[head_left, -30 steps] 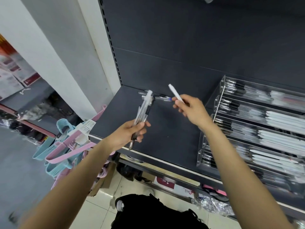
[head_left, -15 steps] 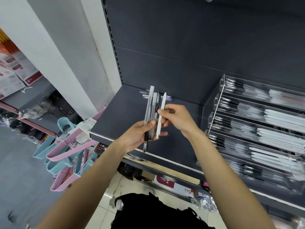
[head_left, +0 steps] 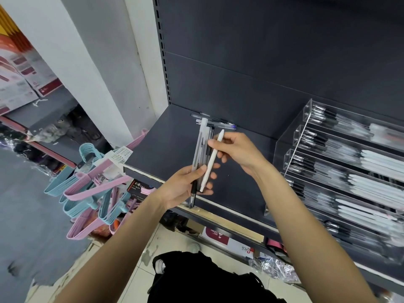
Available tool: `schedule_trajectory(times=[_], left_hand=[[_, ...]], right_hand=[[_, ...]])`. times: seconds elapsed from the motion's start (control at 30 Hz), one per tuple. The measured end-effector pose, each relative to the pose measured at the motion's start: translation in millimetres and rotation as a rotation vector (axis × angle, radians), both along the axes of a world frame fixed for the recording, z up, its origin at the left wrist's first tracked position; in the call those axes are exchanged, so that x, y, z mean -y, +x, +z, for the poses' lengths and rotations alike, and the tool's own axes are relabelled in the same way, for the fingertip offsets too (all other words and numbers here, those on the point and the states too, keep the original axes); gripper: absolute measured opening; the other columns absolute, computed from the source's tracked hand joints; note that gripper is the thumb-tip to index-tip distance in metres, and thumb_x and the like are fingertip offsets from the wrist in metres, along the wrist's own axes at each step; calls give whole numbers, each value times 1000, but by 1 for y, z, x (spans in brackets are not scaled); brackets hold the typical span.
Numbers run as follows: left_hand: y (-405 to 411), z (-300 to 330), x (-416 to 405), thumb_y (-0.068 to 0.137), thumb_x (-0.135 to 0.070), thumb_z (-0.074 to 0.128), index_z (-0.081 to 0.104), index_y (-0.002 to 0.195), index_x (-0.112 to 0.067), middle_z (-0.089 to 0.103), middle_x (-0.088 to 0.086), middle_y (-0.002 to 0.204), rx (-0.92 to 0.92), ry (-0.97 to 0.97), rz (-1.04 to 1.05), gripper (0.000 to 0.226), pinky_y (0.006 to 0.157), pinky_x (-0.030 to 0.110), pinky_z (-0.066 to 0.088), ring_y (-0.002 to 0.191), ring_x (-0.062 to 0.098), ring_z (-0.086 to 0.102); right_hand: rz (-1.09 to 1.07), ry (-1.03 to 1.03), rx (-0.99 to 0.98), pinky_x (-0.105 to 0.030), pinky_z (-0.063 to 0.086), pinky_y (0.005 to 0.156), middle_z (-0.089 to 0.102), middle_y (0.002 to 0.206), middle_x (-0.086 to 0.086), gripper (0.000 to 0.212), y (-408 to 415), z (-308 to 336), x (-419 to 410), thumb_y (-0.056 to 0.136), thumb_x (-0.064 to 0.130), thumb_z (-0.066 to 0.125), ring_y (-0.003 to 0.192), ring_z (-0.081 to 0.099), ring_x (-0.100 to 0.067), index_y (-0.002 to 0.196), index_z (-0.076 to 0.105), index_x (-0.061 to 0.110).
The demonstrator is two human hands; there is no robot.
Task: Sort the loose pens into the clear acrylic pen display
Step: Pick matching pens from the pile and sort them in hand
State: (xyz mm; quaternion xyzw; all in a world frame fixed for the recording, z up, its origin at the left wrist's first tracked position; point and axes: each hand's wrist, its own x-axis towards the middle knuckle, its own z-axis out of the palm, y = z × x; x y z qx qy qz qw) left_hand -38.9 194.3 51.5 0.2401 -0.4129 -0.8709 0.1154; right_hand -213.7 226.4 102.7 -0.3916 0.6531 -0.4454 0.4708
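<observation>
My left hand (head_left: pixel 182 188) grips a bundle of clear and black pens (head_left: pixel 202 149), held upright over the dark shelf. My right hand (head_left: pixel 239 150) pinches a white pen (head_left: pixel 211 161) near its upper part and lays it against the right side of the bundle, its tip pointing down at my left fingers. A few loose pens (head_left: pixel 218 123) lie on the shelf by the back wall, just behind the bundle. The clear acrylic pen display (head_left: pixel 290 149) stands at the right, its stepped tiers filled with black and white pens.
The dark shelf (head_left: pixel 157 149) ends at a front lip near my left wrist. Pink and blue hangers (head_left: pixel 91 193) hang in a bunch to the lower left. A white pillar (head_left: pixel 105 62) rises left of the shelf. Boxes sit on a lower shelf below.
My right hand brought the white pen from the air on the right over to the bundle in my left hand and now holds it alongside the other pens.
</observation>
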Motion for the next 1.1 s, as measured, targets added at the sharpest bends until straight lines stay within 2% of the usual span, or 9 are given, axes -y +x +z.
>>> schedule_trajectory(times=[0.13, 0.23, 0.43, 0.53, 0.67, 0.77, 0.87, 1.0, 1.1], left_hand=[[3, -2, -7, 95, -21, 45, 61, 121, -10, 58, -2, 81, -126, 103, 14, 32, 63, 24, 51, 64, 10, 53], [6, -4, -9, 93, -19, 45, 67, 112, -12, 51, -4, 73, -150, 185, 67, 30, 57, 21, 48, 58, 8, 48], [13, -7, -8, 92, -22, 49, 59, 120, -10, 52, -4, 75, -137, 173, 30, 32, 60, 21, 49, 61, 7, 50], [14, -6, -7, 89, -24, 55, 61, 119, -11, 54, -2, 78, -108, 140, -1, 34, 61, 23, 50, 63, 9, 51], [12, -5, -7, 90, -23, 53, 58, 121, -10, 55, -1, 79, -98, 123, -2, 34, 63, 23, 50, 64, 9, 52], [11, -3, -7, 91, -22, 53, 57, 123, -9, 56, -1, 79, -125, 145, 54, 34, 67, 25, 52, 67, 10, 55], [11, -3, -4, 92, -19, 50, 59, 121, -10, 57, 0, 81, -120, 165, 135, 31, 70, 27, 54, 69, 11, 56], [11, -5, -4, 92, -20, 50, 70, 98, -16, 58, 2, 82, -94, 134, 159, 21, 70, 28, 54, 69, 12, 58], [9, -7, -8, 93, -20, 49, 63, 109, -12, 56, 1, 79, -77, 81, 143, 24, 71, 28, 53, 68, 12, 55]], right_hand=[[117, 46, -50, -18, 48, 52, 60, 61, -2, 14, 4, 2, 7, 83, 17, 71, 50, 57, -11, 83, 64, 5], [194, 14, -129, -18, 43, 54, 61, 83, 2, 19, 2, 8, 15, 81, 19, 73, 68, 56, -9, 97, 64, 16], [394, -129, -206, -21, 46, 95, 64, 117, 7, 28, -2, 25, 32, 90, 22, 63, 106, 59, -4, 116, 62, 28], [413, -154, -271, -18, 48, 89, 68, 103, 8, 17, 1, 30, 38, 93, 20, 58, 97, 62, -2, 106, 68, 16], [497, -70, -398, -35, 50, 89, 66, 87, 12, 16, 6, 20, 45, 92, 22, 60, 85, 62, -6, 104, 69, 19], [309, -169, -475, -25, 45, 89, 56, 108, 13, 27, 11, 12, 41, 88, 24, 64, 106, 53, -5, 115, 62, 25], [187, -336, -698, -23, 38, 92, 47, 126, 7, 17, 19, 8, 26, 84, 27, 68, 120, 40, -13, 101, 65, 25], [368, -260, -947, -25, 29, 99, 35, 143, 3, 26, 26, 0, 18, 84, 35, 67, 134, 23, -15, 109, 67, 28], [400, -223, -884, -21, 29, 97, 32, 145, 6, 21, 24, 3, 19, 82, 32, 70, 135, 19, -14, 102, 66, 27]])
